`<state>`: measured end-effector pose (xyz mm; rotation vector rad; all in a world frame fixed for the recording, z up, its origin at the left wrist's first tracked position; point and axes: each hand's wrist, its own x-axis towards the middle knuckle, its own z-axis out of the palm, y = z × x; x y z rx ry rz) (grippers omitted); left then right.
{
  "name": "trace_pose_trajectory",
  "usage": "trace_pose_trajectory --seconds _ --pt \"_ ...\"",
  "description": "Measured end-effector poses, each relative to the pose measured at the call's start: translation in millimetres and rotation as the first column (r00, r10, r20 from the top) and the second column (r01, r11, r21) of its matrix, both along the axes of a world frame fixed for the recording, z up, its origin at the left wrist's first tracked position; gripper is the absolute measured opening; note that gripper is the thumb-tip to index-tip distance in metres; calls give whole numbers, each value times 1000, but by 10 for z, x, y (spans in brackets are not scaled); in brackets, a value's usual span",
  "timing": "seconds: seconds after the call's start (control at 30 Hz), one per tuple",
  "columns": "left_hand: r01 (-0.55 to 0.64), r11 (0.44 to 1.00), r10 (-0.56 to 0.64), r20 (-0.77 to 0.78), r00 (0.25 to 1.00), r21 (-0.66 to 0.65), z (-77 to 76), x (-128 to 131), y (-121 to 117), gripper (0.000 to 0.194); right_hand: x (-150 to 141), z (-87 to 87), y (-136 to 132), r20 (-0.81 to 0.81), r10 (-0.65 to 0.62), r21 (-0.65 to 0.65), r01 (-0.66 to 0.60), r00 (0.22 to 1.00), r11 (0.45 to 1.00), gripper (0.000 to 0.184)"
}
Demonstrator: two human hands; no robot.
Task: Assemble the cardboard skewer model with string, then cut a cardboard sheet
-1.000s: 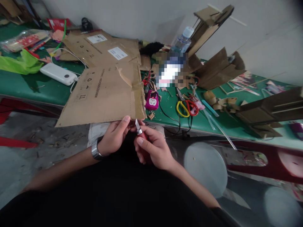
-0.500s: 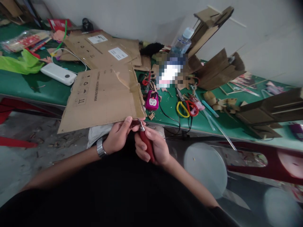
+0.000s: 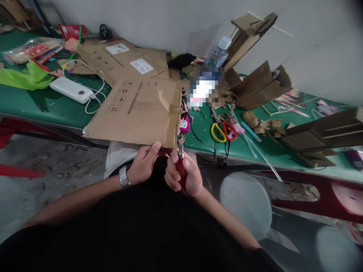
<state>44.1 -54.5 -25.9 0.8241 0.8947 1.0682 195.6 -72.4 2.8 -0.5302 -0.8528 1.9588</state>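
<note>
A flat brown cardboard sheet (image 3: 136, 113) hangs over the near edge of the green table (image 3: 56, 109). My left hand (image 3: 144, 164), with a metal watch on the wrist, pinches the sheet's near edge by its right corner. My right hand (image 3: 184, 175) is closed around a red-handled craft knife (image 3: 180, 166), its short blade pointing up just right of that corner.
More cardboard (image 3: 124, 58), a white power bank (image 3: 70, 90) with cable, a green bag (image 3: 25, 77), yellow and red scissors (image 3: 222, 130), a pink device (image 3: 184, 124), a water bottle (image 3: 217, 54) and cardboard structures (image 3: 261, 85) crowd the table. Round stools (image 3: 245, 202) stand at right.
The cardboard sheet has swung to the right and its near edge has come closer to me. My right hand shifted right with the knife, now upright beside the sheet's right corner.
</note>
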Motion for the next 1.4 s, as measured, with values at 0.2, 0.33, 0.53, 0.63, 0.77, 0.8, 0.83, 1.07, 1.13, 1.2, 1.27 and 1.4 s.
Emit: trace_pose_trajectory --seconds 0.2,0.33,0.53,0.63,0.77,0.8,0.83,1.07,1.13,1.2,1.27,1.4 --pt "-4 989 23 -121 992 150 -102 -1 12 54 179 81 51 572 -526 476 267 629 838 11" --pt "-20 980 64 -214 975 199 -186 -13 16 53 218 116 160 669 -689 714 14 278 700 13" --pt "34 969 51 -332 942 244 -146 -39 20 51 167 89 297 739 -647 674 -210 190 708 15" --pt "33 969 70 -398 915 245 -127 -53 15 52 144 115 333 753 -642 658 -214 148 722 20" --pt "57 961 67 -429 901 270 -122 -55 11 52 123 181 381 798 -592 601 -228 113 766 19" --pt "61 959 69 -435 898 276 -123 -54 10 51 117 192 397 816 -568 575 -233 106 784 18" --pt "64 957 72 -445 893 282 -126 -54 10 52 111 197 415 833 -545 550 -241 96 800 17" --pt "75 961 71 -500 863 266 -161 -75 10 50 112 152 530 874 -482 474 -317 55 822 14" --pt "85 956 69 -494 867 282 -149 -87 7 50 138 167 528 872 -477 488 -276 110 828 15" --pt "93 950 72 -500 863 298 -129 -95 4 50 164 205 502 855 -499 519 -237 142 821 16" --pt "109 943 71 -510 857 315 -108 -96 2 51 183 251 461 835 -536 550 -242 126 799 15" --pt "116 923 101 -521 848 367 -89 -75 7 49 182 291 376 798 -599 584 -326 65 743 13"
